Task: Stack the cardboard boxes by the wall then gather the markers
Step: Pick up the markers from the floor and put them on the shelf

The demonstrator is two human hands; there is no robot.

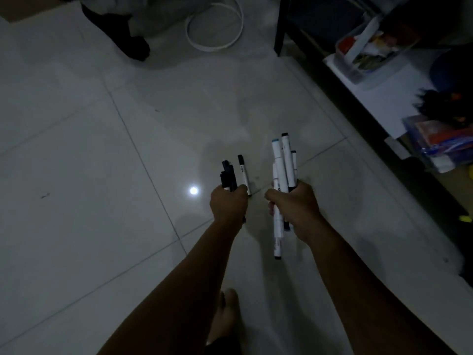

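My left hand [228,206] grips a small bunch of markers [234,176], dark ones and one white one with a black cap, pointing away from me. My right hand [294,210] grips a larger bunch of white markers [282,165] with black and blue caps; their ends stick out above and below the fist. Both hands hover over the pale tiled floor [102,149], close together. No cardboard boxes can be made out clearly in this dim view.
A white coiled cable [215,26] lies on the floor at the top. A dark table leg [281,24] stands beside it. Low shelving on the right holds a plastic bin [368,52] and coloured packets [440,139]. A dark cloth [122,29] lies top left. My bare foot [225,316] shows below.
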